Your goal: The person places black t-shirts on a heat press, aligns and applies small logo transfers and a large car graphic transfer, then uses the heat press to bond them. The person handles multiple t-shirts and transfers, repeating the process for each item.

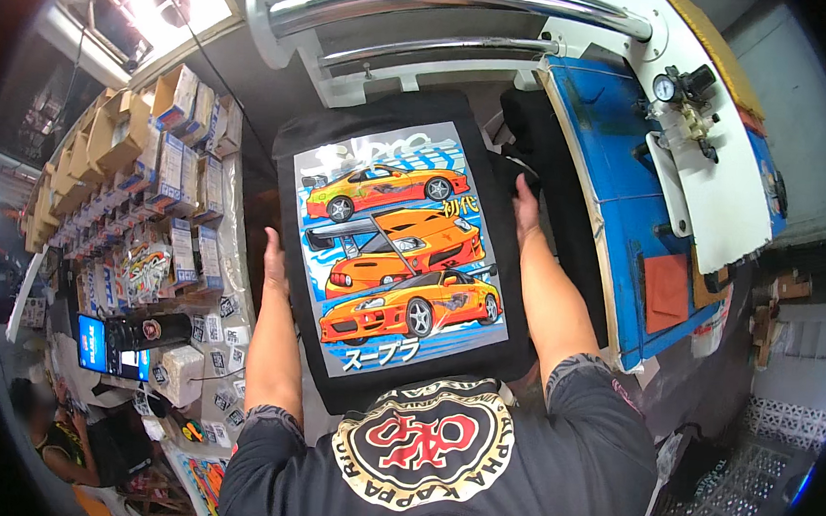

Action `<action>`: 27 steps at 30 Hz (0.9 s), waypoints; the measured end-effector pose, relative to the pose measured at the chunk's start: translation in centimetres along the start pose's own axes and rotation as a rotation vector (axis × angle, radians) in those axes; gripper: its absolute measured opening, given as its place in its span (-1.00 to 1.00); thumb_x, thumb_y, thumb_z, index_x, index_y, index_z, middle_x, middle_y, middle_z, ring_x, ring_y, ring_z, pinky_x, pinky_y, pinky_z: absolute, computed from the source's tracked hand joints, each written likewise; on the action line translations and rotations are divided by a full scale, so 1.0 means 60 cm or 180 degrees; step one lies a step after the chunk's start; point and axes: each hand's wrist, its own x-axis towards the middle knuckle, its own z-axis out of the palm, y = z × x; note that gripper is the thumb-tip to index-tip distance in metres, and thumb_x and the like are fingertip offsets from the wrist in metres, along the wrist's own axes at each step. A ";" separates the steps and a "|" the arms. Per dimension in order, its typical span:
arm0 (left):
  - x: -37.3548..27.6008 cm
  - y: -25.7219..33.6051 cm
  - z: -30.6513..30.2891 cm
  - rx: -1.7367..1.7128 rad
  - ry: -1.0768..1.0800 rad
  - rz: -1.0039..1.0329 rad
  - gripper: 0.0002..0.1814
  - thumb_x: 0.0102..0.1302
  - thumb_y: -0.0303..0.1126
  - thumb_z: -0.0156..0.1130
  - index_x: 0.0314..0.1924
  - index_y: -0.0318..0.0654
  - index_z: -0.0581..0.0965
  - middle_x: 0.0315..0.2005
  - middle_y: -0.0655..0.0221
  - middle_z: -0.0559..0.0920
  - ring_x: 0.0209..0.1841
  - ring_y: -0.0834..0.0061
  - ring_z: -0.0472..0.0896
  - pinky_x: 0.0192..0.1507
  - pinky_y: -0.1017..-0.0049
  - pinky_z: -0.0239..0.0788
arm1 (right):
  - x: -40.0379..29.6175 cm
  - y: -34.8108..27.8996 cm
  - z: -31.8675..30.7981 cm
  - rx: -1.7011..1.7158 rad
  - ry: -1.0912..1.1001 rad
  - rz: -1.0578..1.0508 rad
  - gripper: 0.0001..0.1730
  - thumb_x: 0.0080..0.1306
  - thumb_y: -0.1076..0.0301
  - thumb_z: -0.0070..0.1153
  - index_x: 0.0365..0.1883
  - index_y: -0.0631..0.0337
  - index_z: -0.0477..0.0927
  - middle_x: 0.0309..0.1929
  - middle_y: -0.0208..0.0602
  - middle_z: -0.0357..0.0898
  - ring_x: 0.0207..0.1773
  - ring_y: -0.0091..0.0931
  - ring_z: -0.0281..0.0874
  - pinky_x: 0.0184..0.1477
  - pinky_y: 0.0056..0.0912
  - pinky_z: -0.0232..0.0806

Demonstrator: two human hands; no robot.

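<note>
A black shirt (500,277) lies spread before me with a rectangular print (399,250) of orange sports cars on a grey and blue ground facing up. At its left edge is my left hand (275,262), thumb up, the other fingers hidden. My right hand (527,207) is at the shirt's right edge, thumb pointing up and away from me, its fingers also hidden. Whether either hand grips the cloth cannot be told. More black cloth (570,232) hangs between the shirt and the blue press part at the right.
Chrome bars (464,9) of a press frame cross beyond the shirt. A blue press part (603,163) and a pressure gauge (664,87) stand right. Cardboard boxes (119,133), a phone (92,345) and small printed cards crowd the left table. A person (65,442) sits at lower left.
</note>
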 end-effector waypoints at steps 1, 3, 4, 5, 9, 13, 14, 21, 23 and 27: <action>0.028 0.014 -0.031 -0.0187 -0.0335 0.0424 -0.11 0.43 0.38 -0.04 0.35 -0.34 0.43 0.27 0.18 0.55 0.25 0.21 0.56 0.33 0.21 0.35 | 0.017 -0.011 -0.001 -0.0001 0.0082 -0.0273 -0.16 0.39 -0.33 0.03 0.30 0.25 0.50 0.23 -0.07 0.60 0.27 -0.24 0.55 0.35 -0.15 0.34; 0.046 0.046 -0.111 -0.0180 0.0309 0.0894 -0.22 0.48 0.24 0.00 0.30 -0.39 0.47 0.23 0.16 0.58 0.23 0.13 0.58 0.33 0.14 0.37 | 0.040 -0.036 0.008 -0.0253 0.0743 -0.1078 -0.31 0.37 -0.11 0.15 0.23 0.30 0.53 0.21 -0.06 0.61 0.26 -0.23 0.56 0.36 -0.15 0.33; 0.050 0.062 -0.133 -0.0227 0.0515 0.1045 -0.29 0.49 0.16 0.05 0.27 -0.40 0.50 0.21 0.14 0.60 0.21 0.12 0.59 0.33 0.12 0.37 | 0.049 -0.044 -0.005 0.0013 0.0768 -0.1168 -0.34 0.35 -0.05 0.17 0.21 0.32 0.54 0.19 -0.06 0.62 0.26 -0.22 0.55 0.37 -0.14 0.31; 0.051 0.076 -0.143 -0.0277 0.0714 0.1204 -0.36 0.50 0.07 0.09 0.24 -0.41 0.53 0.19 0.12 0.61 0.20 0.11 0.61 0.33 0.10 0.37 | 0.059 -0.054 -0.021 0.0269 0.0786 -0.1270 -0.38 0.33 0.02 0.19 0.19 0.33 0.55 0.17 -0.06 0.62 0.26 -0.21 0.55 0.38 -0.13 0.30; 0.045 0.112 -0.103 -0.0837 0.0795 0.1294 -0.46 0.48 -0.12 0.12 0.28 -0.38 0.50 0.24 0.09 0.58 0.25 0.01 0.55 0.36 0.01 0.32 | 0.095 -0.080 -0.133 0.0927 0.0620 -0.1815 -0.61 0.29 0.27 0.19 0.02 0.33 0.65 0.08 -0.10 0.66 0.18 -0.23 0.58 0.34 -0.19 0.33; 0.028 0.124 -0.133 -0.0569 0.1701 0.2142 -0.59 0.21 -0.40 0.29 0.05 -0.47 0.62 0.03 0.11 0.69 0.15 0.12 0.60 0.32 0.12 0.37 | 0.121 -0.052 -0.127 -0.0902 0.2502 -0.2864 -0.67 0.18 0.29 0.19 -0.20 0.37 0.70 -0.04 -0.15 0.64 0.12 -0.30 0.52 0.37 -0.24 0.20; 0.018 0.135 -0.185 -0.0194 0.2352 0.2797 -0.62 0.06 -0.51 0.36 -0.07 -0.48 0.65 -0.08 0.18 0.70 0.03 0.22 0.63 0.25 0.22 0.40 | 0.121 -0.043 -0.090 -0.1282 0.2550 -0.2816 -0.69 0.18 0.31 0.15 -0.23 0.38 0.70 -0.05 -0.15 0.64 0.10 -0.30 0.52 0.35 -0.26 0.20; 0.014 0.125 -0.118 -0.1475 0.0547 0.2005 -0.58 0.27 -0.31 0.25 0.07 -0.42 0.63 0.09 0.10 0.68 0.16 0.06 0.62 0.36 0.12 0.31 | 0.071 -0.090 -0.064 0.0601 0.1491 -0.1813 -0.51 0.24 0.20 0.18 0.02 0.42 0.62 0.17 0.02 0.60 0.29 -0.12 0.48 0.46 -0.12 0.18; 0.019 0.135 -0.114 -0.1444 0.0654 0.2074 -0.54 0.31 -0.24 0.24 0.11 -0.41 0.61 0.12 0.10 0.66 0.20 0.07 0.59 0.37 0.10 0.28 | 0.084 -0.101 -0.108 0.0512 0.1052 -0.1753 -0.48 0.25 0.17 0.19 0.04 0.42 0.61 0.20 -0.02 0.59 0.31 -0.14 0.47 0.48 -0.11 0.16; -0.010 0.129 -0.080 -0.1361 0.0812 0.2090 -0.41 0.39 -0.06 0.22 0.23 -0.38 0.53 0.20 0.13 0.61 0.29 0.06 0.51 0.40 0.07 0.24 | 0.042 -0.079 -0.011 -0.0276 0.1047 -0.1157 -0.42 0.33 0.02 0.20 0.09 0.37 0.60 0.22 -0.12 0.59 0.33 -0.22 0.46 0.48 -0.12 0.15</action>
